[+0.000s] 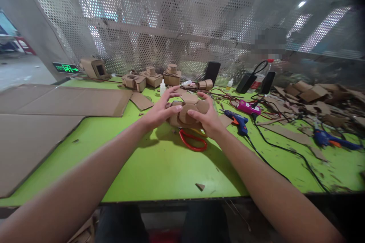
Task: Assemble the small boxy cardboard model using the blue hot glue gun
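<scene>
Over the middle of the table, a small cardboard model (pixel 186 114) with several round discs is between my two hands. My left hand (pixel 160 112) is at its left side, its thumb on the near face and its fingers stretched along the far side. From the right, my right hand (pixel 210 117) grips the model, thumb pressed on a disc and fingers behind. Scissors with a red handle (pixel 194 149) lie just below it, their blades hidden. A white glue bottle (pixel 162 88) stands beyond my left fingers.
Large cardboard sheets (pixel 57 100) cover the table's left. Several cardboard camera-like models (pixel 134 82) line the back. On the right are a blue glue gun (pixel 241 122), a second glue gun (pixel 327 138), a pink power strip (pixel 248 107), trailing cords and heaped cardboard scraps (pixel 313 93).
</scene>
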Demonstrator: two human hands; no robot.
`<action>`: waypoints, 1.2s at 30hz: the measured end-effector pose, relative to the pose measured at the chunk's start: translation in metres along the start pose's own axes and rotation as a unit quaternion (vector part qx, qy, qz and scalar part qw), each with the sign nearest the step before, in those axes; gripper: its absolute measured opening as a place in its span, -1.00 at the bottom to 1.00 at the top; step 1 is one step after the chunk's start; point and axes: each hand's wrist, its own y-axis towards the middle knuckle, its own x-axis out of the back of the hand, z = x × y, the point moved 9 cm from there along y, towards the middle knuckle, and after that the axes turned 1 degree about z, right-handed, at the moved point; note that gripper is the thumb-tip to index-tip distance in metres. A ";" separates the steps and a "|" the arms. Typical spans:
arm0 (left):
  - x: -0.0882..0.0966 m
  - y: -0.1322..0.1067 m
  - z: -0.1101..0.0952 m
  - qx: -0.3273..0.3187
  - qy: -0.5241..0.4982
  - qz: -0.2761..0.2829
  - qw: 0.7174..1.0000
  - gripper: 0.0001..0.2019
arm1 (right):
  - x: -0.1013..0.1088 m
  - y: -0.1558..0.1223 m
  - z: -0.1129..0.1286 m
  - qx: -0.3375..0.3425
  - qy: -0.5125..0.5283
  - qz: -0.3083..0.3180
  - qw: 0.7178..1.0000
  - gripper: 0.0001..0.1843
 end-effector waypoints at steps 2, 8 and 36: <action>0.000 0.000 0.003 0.011 -0.032 -0.008 0.999 -0.07 | 0.002 0.001 0.002 0.008 0.038 -0.005 0.999 -0.03; -0.016 -0.003 0.003 0.022 -0.018 0.035 0.999 -0.02 | 0.000 0.001 0.003 0.032 0.064 0.019 0.997 -0.10; -0.008 -0.007 0.036 0.089 -0.177 -0.081 0.977 -0.29 | -0.020 -0.017 0.026 0.108 -0.073 0.067 0.989 0.00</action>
